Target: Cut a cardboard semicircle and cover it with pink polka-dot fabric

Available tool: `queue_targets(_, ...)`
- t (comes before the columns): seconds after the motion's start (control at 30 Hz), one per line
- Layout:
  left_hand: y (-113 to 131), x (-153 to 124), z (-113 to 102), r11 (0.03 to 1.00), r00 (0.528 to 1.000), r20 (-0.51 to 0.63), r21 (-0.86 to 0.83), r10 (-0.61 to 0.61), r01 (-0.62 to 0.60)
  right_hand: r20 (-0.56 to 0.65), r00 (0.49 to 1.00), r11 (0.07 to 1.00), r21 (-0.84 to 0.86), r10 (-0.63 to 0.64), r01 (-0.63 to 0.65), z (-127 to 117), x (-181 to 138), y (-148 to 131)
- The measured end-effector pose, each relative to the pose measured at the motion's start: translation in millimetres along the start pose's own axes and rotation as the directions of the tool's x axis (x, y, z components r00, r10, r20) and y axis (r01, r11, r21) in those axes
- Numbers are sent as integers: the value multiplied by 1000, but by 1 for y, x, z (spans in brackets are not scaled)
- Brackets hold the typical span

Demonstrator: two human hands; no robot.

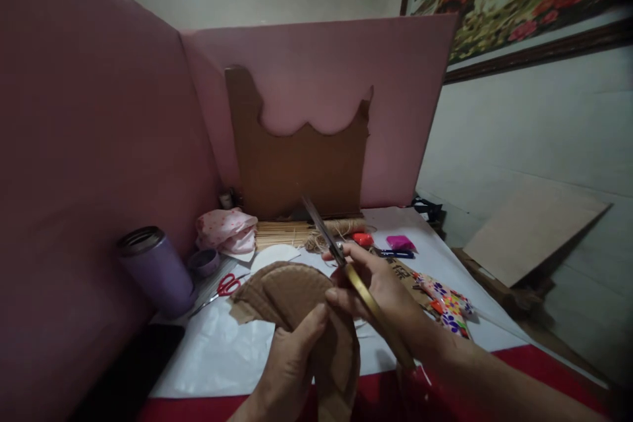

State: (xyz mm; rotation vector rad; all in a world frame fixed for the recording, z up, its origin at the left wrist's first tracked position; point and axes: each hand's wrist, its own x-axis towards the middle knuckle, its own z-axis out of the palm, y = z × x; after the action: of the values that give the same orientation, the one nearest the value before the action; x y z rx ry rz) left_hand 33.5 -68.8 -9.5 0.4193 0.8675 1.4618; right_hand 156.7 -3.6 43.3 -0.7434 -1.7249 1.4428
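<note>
My left hand (291, 362) grips a round piece of brown corrugated cardboard (291, 293) from below, thumb pressed on its face. My right hand (376, 287) is closed around gold-handled scissors (346, 264), whose blades point up and away past the cardboard's right edge. The hands meet just above white paper (217, 353) spread over a table with a red cloth (524, 359).
A purple tumbler (158, 267) and its lid (204, 262) stand at the left beside red-handled scissors (225, 287). Pink foam boards (316, 79) wall the back and left, with a cut cardboard sheet (297, 168) leaning there. Twine (336, 231), pink cloth (225, 229) and patterned tape (448, 306) lie behind.
</note>
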Motion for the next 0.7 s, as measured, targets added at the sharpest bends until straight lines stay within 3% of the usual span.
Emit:
queue_targets(0.13, 4, 4, 2, 993, 999, 32, -116, 15, -11, 16, 995, 993, 47, 103, -104, -3, 14, -2)
queue_targets(0.37, 11, 6, 3, 967, 982, 175, -231, -70, 110, 62, 982, 978, 91, 181, -186, -11, 21, 8)
queue_targets(0.53, 11, 5, 3, 968, 978, 154, -183, -142, 169, 120, 979, 973, 142, 167, -183, -16, 22, 16)
queue_targets(0.7, 6, 4, 4, 994, 996, 47, -76, -73, 76, 126, 972, 968, 131, 198, -214, -17, 20, 20)
